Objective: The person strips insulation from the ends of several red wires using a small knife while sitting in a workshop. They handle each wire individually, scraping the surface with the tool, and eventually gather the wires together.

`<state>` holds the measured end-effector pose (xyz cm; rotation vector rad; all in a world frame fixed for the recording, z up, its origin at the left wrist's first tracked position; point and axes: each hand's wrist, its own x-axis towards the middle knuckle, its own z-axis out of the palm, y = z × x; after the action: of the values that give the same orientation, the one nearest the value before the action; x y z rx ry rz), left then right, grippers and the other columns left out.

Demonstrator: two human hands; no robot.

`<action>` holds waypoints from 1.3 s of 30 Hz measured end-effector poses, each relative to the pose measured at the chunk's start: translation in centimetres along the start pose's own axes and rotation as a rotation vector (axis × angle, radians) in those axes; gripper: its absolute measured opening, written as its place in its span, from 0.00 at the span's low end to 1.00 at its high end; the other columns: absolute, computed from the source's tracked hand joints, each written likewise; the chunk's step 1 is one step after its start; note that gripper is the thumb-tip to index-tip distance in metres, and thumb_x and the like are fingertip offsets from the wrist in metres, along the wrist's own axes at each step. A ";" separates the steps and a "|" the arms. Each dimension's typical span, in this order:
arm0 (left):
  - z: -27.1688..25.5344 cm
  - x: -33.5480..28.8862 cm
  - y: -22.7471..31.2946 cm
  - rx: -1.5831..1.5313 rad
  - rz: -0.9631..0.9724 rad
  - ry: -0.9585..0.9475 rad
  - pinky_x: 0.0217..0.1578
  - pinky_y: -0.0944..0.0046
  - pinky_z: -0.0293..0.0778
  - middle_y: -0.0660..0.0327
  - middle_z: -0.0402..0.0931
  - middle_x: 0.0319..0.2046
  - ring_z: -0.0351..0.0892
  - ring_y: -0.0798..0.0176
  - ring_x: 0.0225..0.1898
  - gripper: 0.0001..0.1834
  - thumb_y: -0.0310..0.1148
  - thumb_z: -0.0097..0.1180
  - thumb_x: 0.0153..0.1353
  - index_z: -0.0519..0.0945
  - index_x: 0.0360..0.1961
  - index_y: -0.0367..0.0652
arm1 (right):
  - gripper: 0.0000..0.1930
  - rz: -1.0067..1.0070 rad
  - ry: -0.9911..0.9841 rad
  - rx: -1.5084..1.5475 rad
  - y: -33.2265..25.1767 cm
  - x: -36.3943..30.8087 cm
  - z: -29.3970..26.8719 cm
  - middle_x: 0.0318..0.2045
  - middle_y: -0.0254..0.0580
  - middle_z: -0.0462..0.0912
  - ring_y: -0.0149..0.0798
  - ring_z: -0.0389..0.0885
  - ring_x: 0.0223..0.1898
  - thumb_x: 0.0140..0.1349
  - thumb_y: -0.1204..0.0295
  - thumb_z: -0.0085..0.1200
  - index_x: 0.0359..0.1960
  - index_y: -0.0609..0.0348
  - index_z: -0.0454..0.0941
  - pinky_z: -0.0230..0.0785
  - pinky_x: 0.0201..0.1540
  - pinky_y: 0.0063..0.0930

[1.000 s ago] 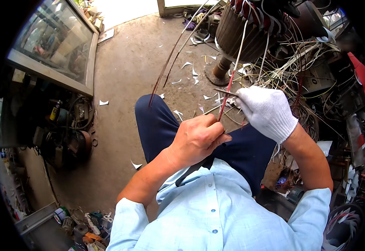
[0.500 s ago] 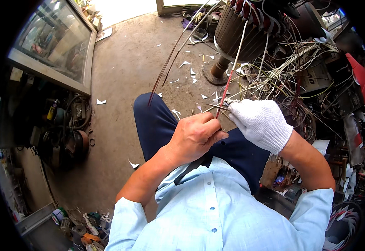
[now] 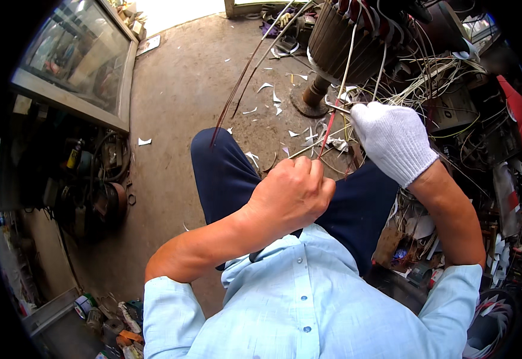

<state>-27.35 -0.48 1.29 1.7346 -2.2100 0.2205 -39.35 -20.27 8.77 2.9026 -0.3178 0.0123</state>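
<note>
My bare left hand [image 3: 294, 194] is closed, pinching the lower end of a reddish wire [image 3: 330, 128] in front of my lap. From there the wire rises, taut, into a white sleeve [image 3: 349, 57] that leads to the windings of a ribbed motor housing [image 3: 339, 45]. My right hand [image 3: 388, 137], in a white knitted glove, is closed around a thin metal blade-like tool [image 3: 339, 107]. The tool's tip lies across the wire near the sleeve's lower end. Its exact kind is hard to make out, with most of it hidden in the glove.
Bare copper-coloured wire ends [image 3: 228, 105] hang in white sleeves over my left knee. Tangled wires [image 3: 446, 84] and machine parts crowd the right. White paper scraps [image 3: 265, 87] litter the floor. A glass-paned door [image 3: 72, 60] and dark equipment [image 3: 96, 173] stand at the left.
My right hand has moved up and away with the tool, along the wire toward the sleeve. My left hand has shifted slightly down and right, still closed on the wire.
</note>
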 end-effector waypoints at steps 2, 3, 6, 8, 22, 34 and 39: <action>0.2 0.0 -0.1 0.076 0.046 -0.069 0.27 0.62 0.70 0.61 0.71 0.26 0.75 0.62 0.30 0.06 0.34 0.59 0.55 0.77 0.26 0.44 | 0.08 -0.128 -0.152 0.092 -3.8 -1.2 -1.0 0.24 0.46 0.81 0.51 0.86 0.27 0.66 0.66 0.56 0.32 0.57 0.79 0.77 0.29 0.45; 0.1 0.1 0.0 0.104 0.062 -0.088 0.26 0.62 0.69 0.61 0.71 0.25 0.75 0.62 0.29 0.07 0.34 0.59 0.55 0.77 0.26 0.43 | 0.08 -0.161 -0.188 0.108 -4.2 -1.3 -1.8 0.23 0.46 0.81 0.51 0.86 0.27 0.64 0.66 0.57 0.32 0.57 0.79 0.77 0.29 0.45; -0.4 0.7 0.3 0.177 0.098 -0.137 0.25 0.64 0.67 0.61 0.71 0.24 0.75 0.63 0.29 0.07 0.35 0.59 0.55 0.77 0.26 0.44 | 0.08 -0.004 -0.082 -0.072 -0.5 1.2 -1.0 0.23 0.46 0.82 0.51 0.86 0.27 0.66 0.67 0.55 0.32 0.57 0.79 0.78 0.29 0.46; -0.9 0.6 0.5 0.182 0.102 -0.131 0.25 0.64 0.67 0.62 0.71 0.24 0.75 0.63 0.29 0.07 0.35 0.59 0.55 0.77 0.26 0.44 | 0.06 0.034 -0.025 -0.112 0.7 1.4 -1.1 0.23 0.49 0.83 0.51 0.88 0.28 0.65 0.68 0.56 0.34 0.57 0.81 0.79 0.30 0.44; 0.3 -1.6 -1.0 -0.906 -0.308 0.274 0.31 0.62 0.75 0.56 0.81 0.29 0.81 0.58 0.28 0.13 0.36 0.62 0.70 0.82 0.36 0.35 | 0.10 0.009 0.178 0.317 -0.1 -1.2 1.5 0.28 0.47 0.82 0.51 0.85 0.30 0.66 0.66 0.63 0.42 0.57 0.83 0.79 0.33 0.40; 1.2 -1.5 -0.1 -1.067 -0.419 0.249 0.37 0.67 0.76 0.57 0.83 0.33 0.81 0.65 0.33 0.11 0.32 0.59 0.72 0.83 0.38 0.32 | 0.09 0.008 0.221 0.430 -0.5 -3.3 3.4 0.24 0.44 0.80 0.50 0.86 0.26 0.67 0.63 0.57 0.35 0.54 0.79 0.77 0.28 0.43; 1.4 -1.4 0.9 -0.738 -0.385 0.250 0.30 0.62 0.76 0.56 0.79 0.29 0.81 0.56 0.29 0.08 0.28 0.69 0.61 0.83 0.35 0.35 | 0.07 -0.045 0.210 0.352 -0.9 -3.3 3.2 0.25 0.44 0.80 0.49 0.85 0.26 0.66 0.65 0.57 0.34 0.53 0.78 0.76 0.26 0.42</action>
<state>-28.10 0.61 -0.43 1.5391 -1.4610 -0.3992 -42.44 -19.44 5.31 3.2142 -0.2321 0.4022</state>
